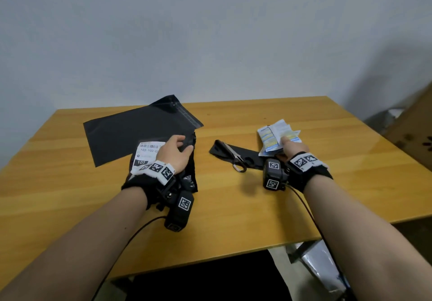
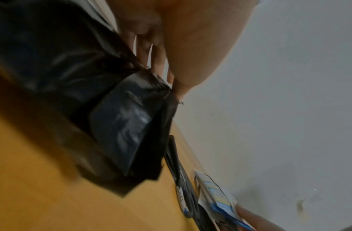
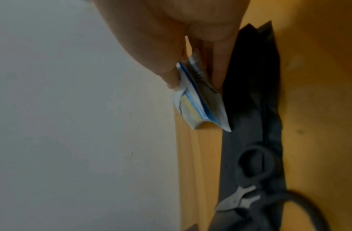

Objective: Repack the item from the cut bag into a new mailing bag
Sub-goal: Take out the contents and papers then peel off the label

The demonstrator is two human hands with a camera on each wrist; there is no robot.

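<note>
Black plastic crumples under our left hand, whose thumb and fingers pinch the open edge of the cut bag with its white shipping label. Our right hand grips the item, a stack of blue-and-white packets, above the tabletop. Between our hands, scissors lie on a black offcut strip. Behind the cut bag, the new mailing bag lies flat.
</note>
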